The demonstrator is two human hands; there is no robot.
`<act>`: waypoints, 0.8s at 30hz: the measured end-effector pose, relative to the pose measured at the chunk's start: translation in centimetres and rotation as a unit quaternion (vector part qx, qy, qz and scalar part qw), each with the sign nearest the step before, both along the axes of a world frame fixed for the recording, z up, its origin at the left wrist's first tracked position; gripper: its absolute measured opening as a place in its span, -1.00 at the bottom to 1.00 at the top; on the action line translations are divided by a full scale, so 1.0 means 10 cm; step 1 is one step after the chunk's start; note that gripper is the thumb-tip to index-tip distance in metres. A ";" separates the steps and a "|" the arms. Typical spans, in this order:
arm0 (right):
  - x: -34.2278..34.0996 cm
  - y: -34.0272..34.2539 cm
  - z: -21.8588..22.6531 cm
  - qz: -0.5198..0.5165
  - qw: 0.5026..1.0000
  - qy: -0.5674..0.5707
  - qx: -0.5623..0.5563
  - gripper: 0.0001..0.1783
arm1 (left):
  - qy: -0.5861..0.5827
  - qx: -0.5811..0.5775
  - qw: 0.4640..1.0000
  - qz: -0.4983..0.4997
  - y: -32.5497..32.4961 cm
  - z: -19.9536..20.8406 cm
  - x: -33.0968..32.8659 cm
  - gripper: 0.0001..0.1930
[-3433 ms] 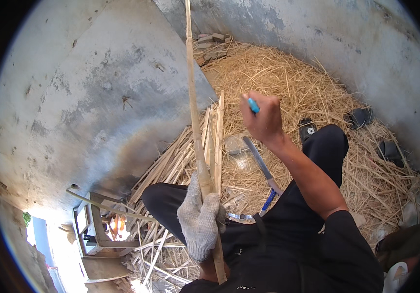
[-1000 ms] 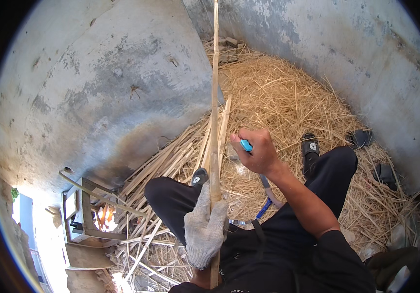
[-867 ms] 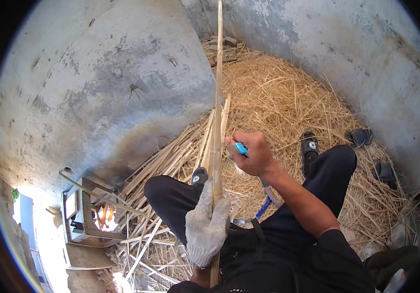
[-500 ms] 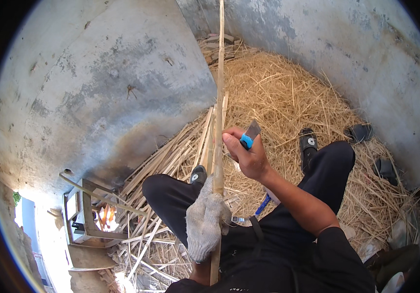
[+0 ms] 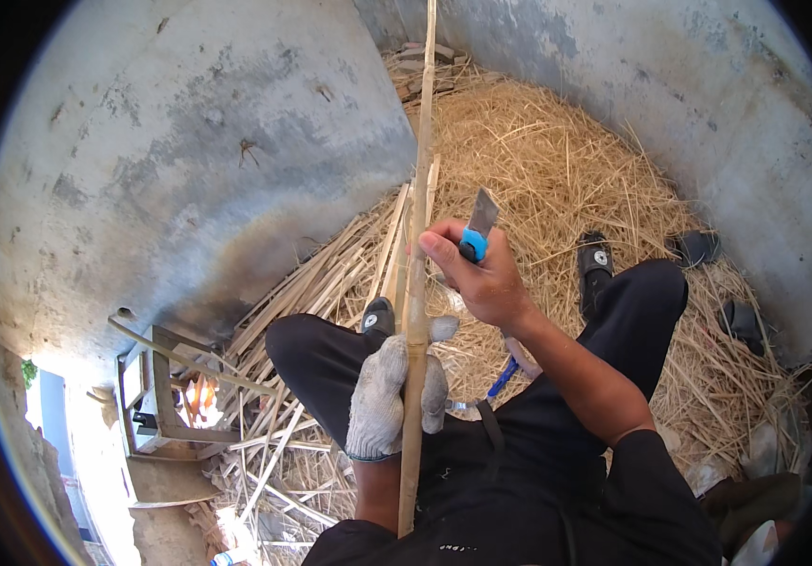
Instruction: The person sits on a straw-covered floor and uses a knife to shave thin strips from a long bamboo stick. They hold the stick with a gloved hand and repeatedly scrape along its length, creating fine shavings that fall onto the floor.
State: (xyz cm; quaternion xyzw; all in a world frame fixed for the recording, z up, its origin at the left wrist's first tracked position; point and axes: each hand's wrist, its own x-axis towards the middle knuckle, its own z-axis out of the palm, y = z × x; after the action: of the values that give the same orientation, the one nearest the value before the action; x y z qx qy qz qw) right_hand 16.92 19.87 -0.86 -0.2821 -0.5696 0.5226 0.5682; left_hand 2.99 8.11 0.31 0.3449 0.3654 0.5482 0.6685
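The right hand (image 5: 486, 278) has slid its knife (image 5: 477, 226) back down the cane (image 5: 417, 245).

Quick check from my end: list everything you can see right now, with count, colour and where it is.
Bamboo pole: one, tan, upright in the middle, running out past the top edge.
Knife: one, blue handle, grey blade pointing up, just right of the pole.
Split bamboo strips: a pile, pale tan, on the ground at the left wall's foot.
Straw shavings: a heap, yellow, across the floor between the walls.
Concrete walls: grey, left and right.
Fire box: one, grey, flame inside, lower left.
Sandals: dark, loose on the straw, right.
Left hand: grey glove, gripping the pole.
Right hand: bare, holding the knife.
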 end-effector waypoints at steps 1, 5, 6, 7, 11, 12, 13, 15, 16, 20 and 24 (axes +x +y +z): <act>-0.02 0.00 0.00 -0.022 0.999 -0.012 0.021 -0.68 | 0.045 -0.001 0.999 0.000 0.00 0.04 0.01 -0.47; -0.05 0.03 -0.16 -0.096 0.982 -0.070 0.144 -0.60 | 0.155 0.002 0.988 0.009 0.03 0.15 0.01 -0.55; -0.06 0.01 -0.19 -0.110 0.976 -0.097 0.163 -0.60 | 0.165 0.003 0.986 0.013 0.05 0.16 0.01 -0.56; -0.08 -0.03 -0.15 -0.124 0.967 -0.123 0.184 -0.60 | 0.174 -0.008 0.984 0.028 0.07 0.17 0.00 -0.57; -0.18 -0.03 -0.27 -0.134 0.942 -0.217 0.220 -0.64 | 0.197 -0.041 0.977 0.073 0.14 0.19 -0.03 -0.56; -0.19 -0.02 -0.30 -0.139 0.927 -0.245 0.247 -0.64 | 0.203 -0.045 0.975 0.074 0.13 0.23 -0.02 -0.56; -0.21 -0.02 -0.32 -0.140 0.926 -0.243 0.251 -0.63 | 0.209 -0.049 0.974 0.075 0.13 0.26 -0.01 -0.56; -0.25 -0.04 -0.34 -0.143 0.925 -0.238 0.260 -0.61 | 0.210 -0.056 0.973 0.075 0.14 0.28 0.02 -0.58; -0.26 -0.05 -0.34 -0.146 0.925 -0.238 0.259 -0.61 | 0.208 -0.067 0.973 0.073 0.14 0.32 0.04 -0.58; -0.26 -0.08 -0.33 -0.153 0.931 -0.216 0.252 -0.60 | 0.185 -0.056 0.980 0.049 0.13 0.31 0.06 -0.59; -0.29 -0.07 -0.31 -0.151 0.932 -0.205 0.258 -0.60 | 0.173 -0.040 0.983 0.045 0.11 0.29 0.05 -0.55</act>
State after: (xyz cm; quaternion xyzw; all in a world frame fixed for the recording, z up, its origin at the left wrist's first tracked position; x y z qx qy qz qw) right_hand 14.00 19.13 -4.00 -0.3097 -0.7397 0.1958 0.5645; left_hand 3.51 9.19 3.19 0.3907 0.5119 0.4949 0.5834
